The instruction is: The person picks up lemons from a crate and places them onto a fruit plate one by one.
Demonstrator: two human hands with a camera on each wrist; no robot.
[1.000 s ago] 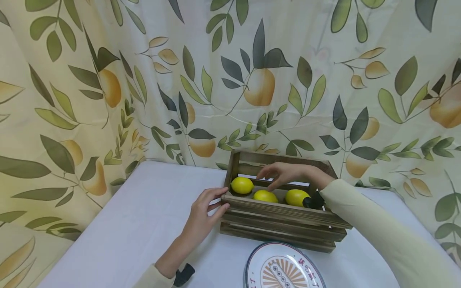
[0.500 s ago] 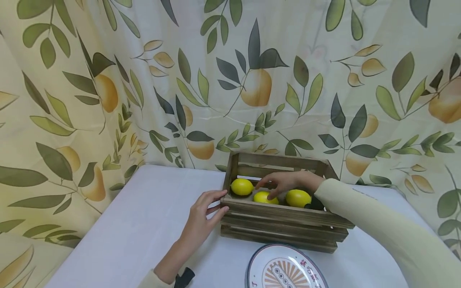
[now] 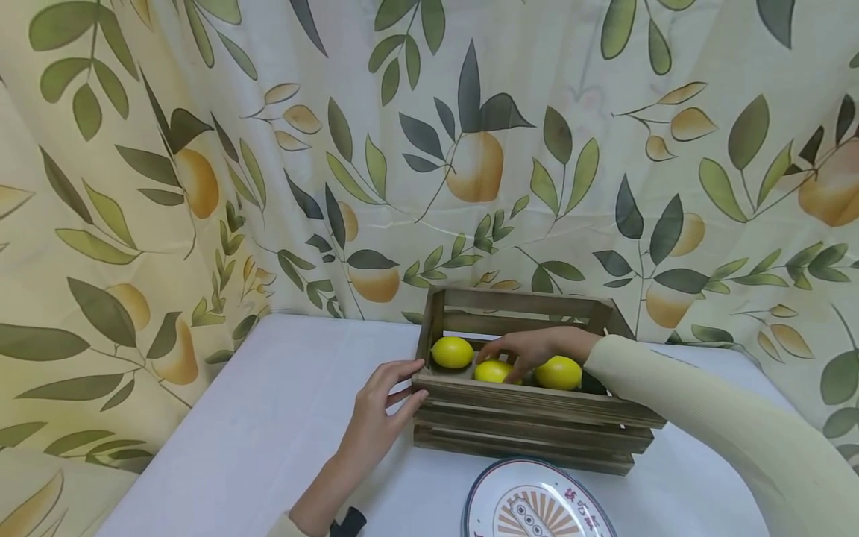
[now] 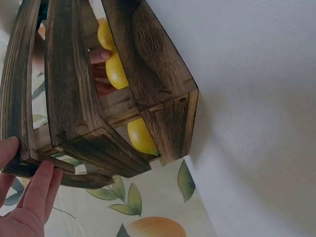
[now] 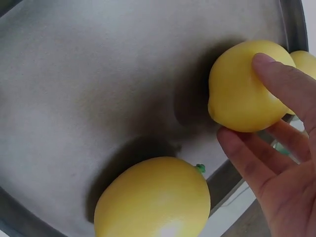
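A brown slatted wooden crate (image 3: 530, 410) stands on the white-covered table. Inside it, three yellow lemons lie in a row on a grey, rimmed bottom (image 5: 108, 64). My right hand (image 3: 537, 347) reaches down into the crate and grips the middle lemon (image 5: 242, 91), thumb on one side and fingertips on the other. Nearer the wrist lies the right lemon (image 5: 153, 202), with a small green stem tip; the left lemon (image 3: 452, 352) sits in the crate's left corner. My left hand (image 3: 376, 410) holds the crate's upper left corner between thumb and fingers.
A round white plate (image 3: 486, 496) with a printed sunburst and red characters lies in front of the crate, cut off by the frame's lower edge. Behind the table hangs a curtain (image 3: 416, 134) with a fruit and leaf print.
My right hand has come down from above the lemons and now has thumb and fingers on the middle one. My left hand stays at the crate's corner.
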